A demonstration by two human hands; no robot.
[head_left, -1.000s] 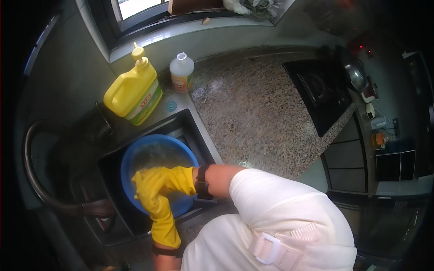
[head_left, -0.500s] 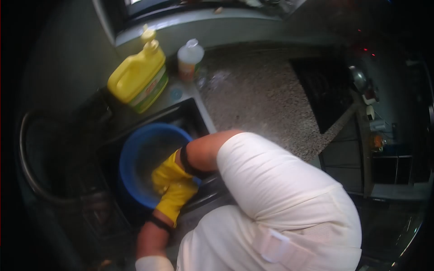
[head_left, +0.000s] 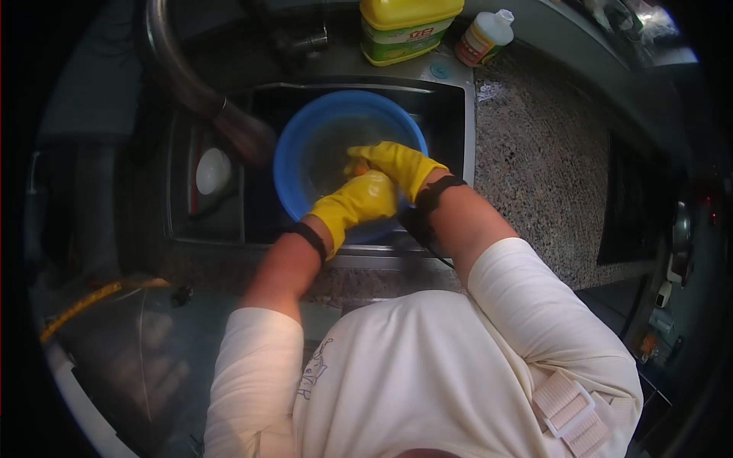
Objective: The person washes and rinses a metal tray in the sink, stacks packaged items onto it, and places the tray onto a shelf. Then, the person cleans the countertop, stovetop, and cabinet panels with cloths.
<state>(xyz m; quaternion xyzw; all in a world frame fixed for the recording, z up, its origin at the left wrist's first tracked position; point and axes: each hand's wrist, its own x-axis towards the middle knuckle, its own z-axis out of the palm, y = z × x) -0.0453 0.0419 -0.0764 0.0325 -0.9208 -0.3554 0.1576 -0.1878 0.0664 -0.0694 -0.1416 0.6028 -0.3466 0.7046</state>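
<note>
In the basin [head_left: 289, 164], the right hand's [head_left: 397, 162] fingers close on an orange piece [head_left: 361, 166]; the left hand's [head_left: 365, 196] are hidden, opening unclear. The tap [head_left: 243, 131] crowds the rim; jug [head_left: 408, 34] and bottle [head_left: 485, 38] stand behind.

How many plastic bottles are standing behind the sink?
2: a big yellow bottle, its top out of view, and a smaller white bottle to its right. Others could be hidden in the dark at the left.

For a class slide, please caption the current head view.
Yellow-gloved left hand and right hand, close together within the rim of a blue basin in a dark sink.
</note>
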